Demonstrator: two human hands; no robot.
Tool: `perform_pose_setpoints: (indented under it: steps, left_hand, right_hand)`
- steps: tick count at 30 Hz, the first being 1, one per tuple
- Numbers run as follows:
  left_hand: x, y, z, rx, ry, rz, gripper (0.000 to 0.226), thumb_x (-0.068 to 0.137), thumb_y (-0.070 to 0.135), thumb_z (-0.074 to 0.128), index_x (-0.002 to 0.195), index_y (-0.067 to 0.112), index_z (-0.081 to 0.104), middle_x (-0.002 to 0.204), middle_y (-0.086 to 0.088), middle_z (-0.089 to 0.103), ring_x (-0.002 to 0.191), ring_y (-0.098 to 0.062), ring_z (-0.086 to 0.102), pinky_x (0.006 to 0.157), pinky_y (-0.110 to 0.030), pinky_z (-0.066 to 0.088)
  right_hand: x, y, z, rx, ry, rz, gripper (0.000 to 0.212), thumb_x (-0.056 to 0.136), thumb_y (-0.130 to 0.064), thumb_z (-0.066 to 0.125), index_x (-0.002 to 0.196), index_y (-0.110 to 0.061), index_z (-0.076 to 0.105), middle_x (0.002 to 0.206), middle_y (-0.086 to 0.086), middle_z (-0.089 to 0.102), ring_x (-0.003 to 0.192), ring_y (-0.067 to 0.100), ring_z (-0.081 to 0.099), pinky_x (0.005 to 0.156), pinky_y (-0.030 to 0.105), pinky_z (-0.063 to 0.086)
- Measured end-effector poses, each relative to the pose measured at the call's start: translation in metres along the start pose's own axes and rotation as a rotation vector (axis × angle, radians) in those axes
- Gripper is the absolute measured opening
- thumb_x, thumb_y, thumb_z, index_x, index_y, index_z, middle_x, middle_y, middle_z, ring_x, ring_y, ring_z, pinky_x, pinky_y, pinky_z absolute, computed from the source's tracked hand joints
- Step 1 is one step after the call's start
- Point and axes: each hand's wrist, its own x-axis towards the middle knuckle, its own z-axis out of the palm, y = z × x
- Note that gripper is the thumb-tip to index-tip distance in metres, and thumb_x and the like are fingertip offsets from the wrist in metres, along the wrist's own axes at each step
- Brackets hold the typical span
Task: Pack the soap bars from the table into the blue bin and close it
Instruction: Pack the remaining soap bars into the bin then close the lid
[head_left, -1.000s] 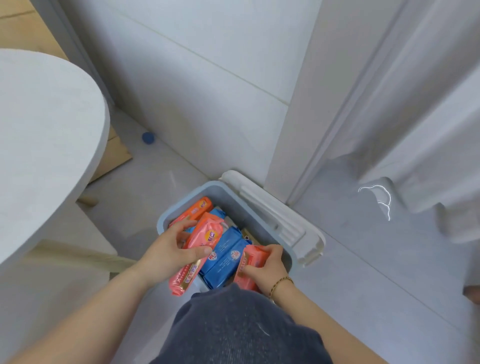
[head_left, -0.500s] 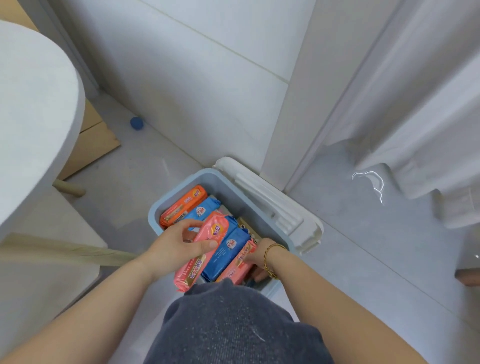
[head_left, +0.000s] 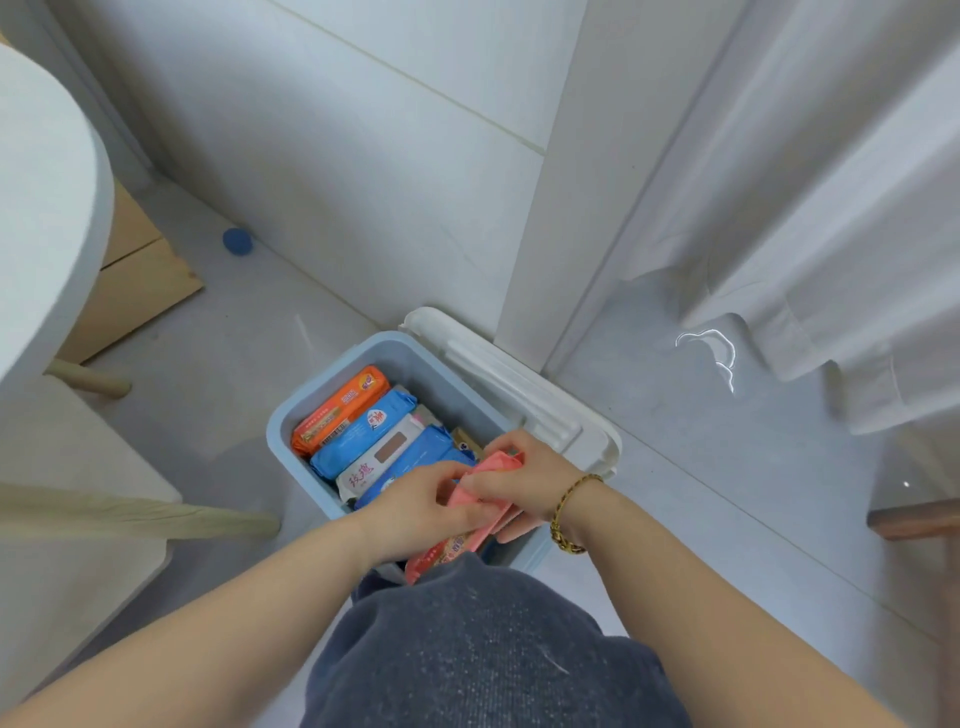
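Observation:
The blue bin (head_left: 291, 415) stands open on the floor, its white lid (head_left: 524, 395) leaning against the wall behind it. Inside lie wrapped soap bars side by side: an orange bar (head_left: 340, 408), a blue bar (head_left: 363, 434), a white bar (head_left: 382, 460) and another blue one (head_left: 431, 449). Both hands meet over the bin's near right part. My left hand (head_left: 421, 512) and my right hand (head_left: 519, 483) both grip pink soap bars (head_left: 498, 465), whose lower ends (head_left: 441, 553) reach toward my knee. How many pink bars there are is hidden by the fingers.
A round white table (head_left: 47, 208) fills the left edge, with a chair seat (head_left: 67, 467) below it. A small blue cap (head_left: 238, 240) lies by the wall. White curtains (head_left: 831, 208) hang at the right. My knee in dark fabric (head_left: 493, 649) covers the bin's near edge.
My left hand has carried its pink bar rightward to meet my right hand. A white bar and more of the blue bars are now uncovered in the bin.

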Motion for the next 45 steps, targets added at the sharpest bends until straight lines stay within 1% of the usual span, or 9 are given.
perform_pose_setpoints:
  steps: [5, 10, 17, 21, 27, 32, 37, 43, 45]
  left_hand:
    - [-0.002, -0.017, 0.004, 0.09, 0.045, 0.068, 0.04, 0.092, 0.037, 0.039, 0.13, 0.024, 0.041, 0.131, 0.004, 0.049, 0.116, -0.009, 0.045, 0.102, -0.028, 0.035]
    - [0.004, -0.061, 0.013, 0.762, -0.064, -0.035, 0.06, 0.089, 0.052, 0.037, 0.141, 0.032, 0.013, 0.156, 0.002, -0.001, 0.142, -0.018, -0.002, 0.115, -0.04, -0.002]
    - [0.011, -0.071, 0.029, 0.852, 0.033, -0.093, 0.083, 0.078, 0.067, 0.039, 0.14, 0.036, -0.007, 0.154, 0.001, -0.014, 0.141, -0.021, -0.012, 0.113, -0.045, -0.01]
    - [0.01, -0.071, 0.027, 0.815, 0.136, -0.102, 0.085, 0.082, 0.059, 0.044, 0.14, 0.032, -0.012, 0.155, 0.0, -0.011, 0.142, -0.019, -0.01, 0.112, -0.04, -0.011]
    - [0.008, -0.072, 0.026, 0.794, 0.144, -0.087, 0.083, 0.083, 0.054, 0.046, 0.14, 0.032, -0.01, 0.155, 0.001, -0.009, 0.142, -0.018, -0.009, 0.112, -0.039, -0.011]
    - [0.01, -0.073, 0.026, 0.782, 0.142, -0.095, 0.083, 0.083, 0.055, 0.045, 0.141, 0.033, -0.01, 0.155, 0.002, -0.009, 0.142, -0.018, -0.009, 0.112, -0.039, -0.01]
    - [0.009, -0.071, 0.021, 0.749, 0.103, -0.072, 0.076, 0.086, 0.05, 0.043, 0.141, 0.033, -0.006, 0.155, 0.002, -0.008, 0.142, -0.017, -0.007, 0.114, -0.037, -0.006]
    - [-0.021, -0.048, -0.011, 0.512, 0.252, -0.086, 0.041, 0.093, 0.034, 0.04, 0.134, 0.03, 0.035, 0.144, 0.003, 0.04, 0.129, -0.018, 0.039, 0.103, -0.031, 0.035]
    - [-0.038, -0.032, -0.023, 0.485, 0.351, -0.041, 0.034, 0.094, 0.031, 0.038, 0.128, 0.029, 0.044, 0.138, 0.006, 0.048, 0.122, -0.016, 0.046, 0.097, -0.028, 0.039]
  right_hand:
    - [0.004, 0.002, -0.022, -0.09, 0.037, 0.029, 0.018, 0.078, -0.021, 0.067, 0.085, -0.018, 0.051, 0.078, 0.002, 0.06, 0.063, 0.013, 0.062, 0.054, 0.021, 0.057]
    - [0.006, 0.001, -0.046, -0.292, -0.032, 0.137, 0.02, 0.077, -0.034, 0.068, 0.08, -0.02, 0.054, 0.072, 0.0, 0.067, 0.065, 0.015, 0.067, 0.079, 0.032, 0.057]
    - [0.018, 0.02, -0.015, -0.647, -0.12, 0.204, 0.043, 0.082, -0.037, 0.061, 0.119, -0.017, 0.052, 0.09, -0.006, 0.066, 0.053, 0.005, 0.058, 0.05, 0.02, 0.042]
    - [0.028, 0.03, -0.012, -0.614, -0.152, 0.223, 0.055, 0.084, -0.038, 0.058, 0.13, -0.018, 0.037, 0.117, 0.006, 0.063, 0.051, 0.007, 0.056, 0.045, 0.018, 0.043]
    - [0.037, 0.019, -0.01, -0.853, -0.198, 0.302, 0.045, 0.086, -0.038, 0.054, 0.119, -0.009, 0.047, 0.082, 0.007, 0.06, 0.045, 0.008, 0.055, 0.041, 0.018, 0.044]
    - [0.053, 0.018, 0.001, -1.181, -0.021, 0.1, 0.033, 0.085, -0.027, 0.057, 0.11, -0.006, 0.057, 0.109, 0.011, 0.065, 0.098, 0.026, 0.062, 0.08, 0.032, 0.049]
    - [0.05, 0.021, -0.001, -1.211, -0.051, 0.06, 0.026, 0.089, -0.017, 0.048, 0.11, -0.006, 0.059, 0.11, 0.011, 0.065, 0.097, 0.026, 0.061, 0.084, 0.033, 0.05]
    - [0.024, -0.013, -0.011, -1.155, 0.021, 0.069, 0.024, 0.089, -0.005, 0.042, 0.095, 0.0, 0.064, 0.077, 0.008, 0.059, 0.086, 0.024, 0.056, 0.077, 0.026, 0.045]
    - [0.008, -0.028, -0.017, -0.98, 0.049, 0.022, 0.022, 0.088, -0.003, 0.046, 0.096, -0.001, 0.065, 0.09, 0.013, 0.067, 0.091, 0.025, 0.061, 0.082, 0.028, 0.049]
